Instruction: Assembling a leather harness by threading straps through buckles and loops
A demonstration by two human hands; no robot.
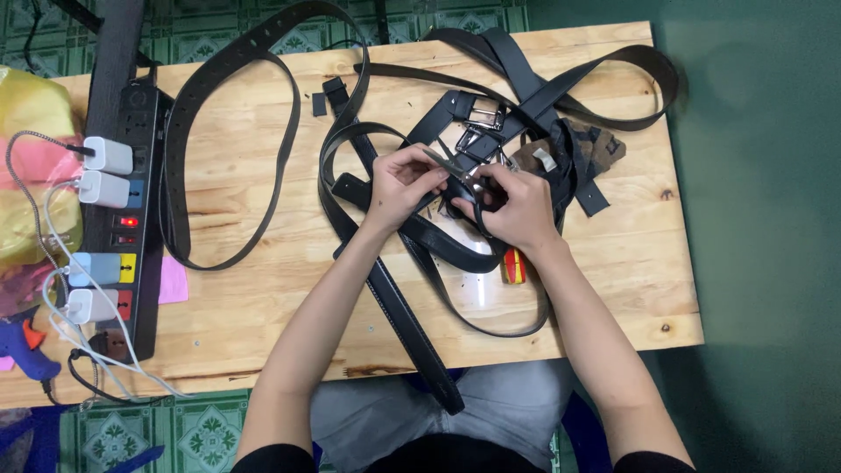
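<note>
seen from my remote feed off the head camera: both bare hands meet over the middle of a pale wooden bench (263, 298), working in a tangle of black leather belts. the left hand (401, 182) is closed, its fingers pinched on a thin dark strip of belt (435, 158) that rises between the two hands. the right hand (517, 208) is curled shut around a pair of dark scissors (464, 182) and a fold of black strap; how the blades stand i cannot tell. just beyond the fingertips lie metal belt buckles (480, 123) on the black straps, and beside them a brown patterned piece of fabric (583, 151). a small red and yellow object (513, 265) sits on the bench just under the right wrist. one long black belt (412, 324) runs from the pile over the near edge toward my lap. another long black punched belt (229, 105) loops wide across the left half of the bench. at the far left edge, a black power strip (140, 219) carries white chargers (105, 171), with a blue glue gun (24, 343) near it.
</note>
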